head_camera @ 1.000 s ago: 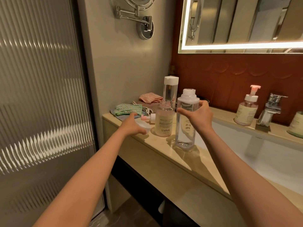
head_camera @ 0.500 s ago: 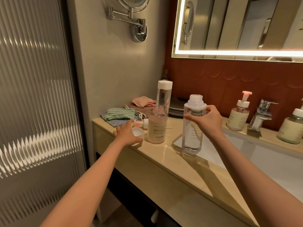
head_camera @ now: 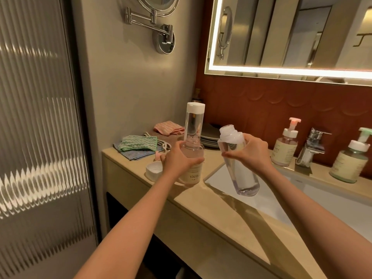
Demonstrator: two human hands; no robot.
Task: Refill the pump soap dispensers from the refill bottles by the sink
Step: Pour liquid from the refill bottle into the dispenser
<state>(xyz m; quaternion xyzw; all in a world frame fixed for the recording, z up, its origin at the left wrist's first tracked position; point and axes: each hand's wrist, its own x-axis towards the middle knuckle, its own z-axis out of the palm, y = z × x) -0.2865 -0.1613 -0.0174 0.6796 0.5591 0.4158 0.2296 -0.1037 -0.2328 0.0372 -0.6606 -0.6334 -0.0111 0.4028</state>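
Bathroom vanity in beige stone is running from the near right to the far left corner, and on it the refill is sitting at its pouring stage. Held off the counter over the left end of the sink basin [head_camera: 225, 176], the clear refill bottle [head_camera: 239, 168] is leaning with its open, capless neck pointing up and to the left toward the dispenser; its long axis is running from that neck down and right to its base, well short of level, so by my judgement nothing is flowing yet. Only a little clear liquid is showing near its base. The right hand [head_camera: 251, 154] is wrapping closed around its upper body. Just left of it, the pink dispenser bottle [head_camera: 191, 166] is standing upright on the countertop [head_camera: 201, 208], its neck open and pump removed, with the left hand [head_camera: 177, 158] gripping around its shoulder to steady it. A white cap [head_camera: 154, 170] is lying open side up at the counter edge just left of that hand, and something pink behind the hand may be the pump, though I cannot tell. A tall capped clear bottle [head_camera: 193, 121] is standing directly behind the dispenser. Farther right, beside the faucet [head_camera: 312, 148], a pink-pump dispenser [head_camera: 285, 147] and a green-pump dispenser [head_camera: 351, 158] are standing with pumps still fitted, so they seem left to do. Folded cloths [head_camera: 138, 144] are lying in the far left corner.
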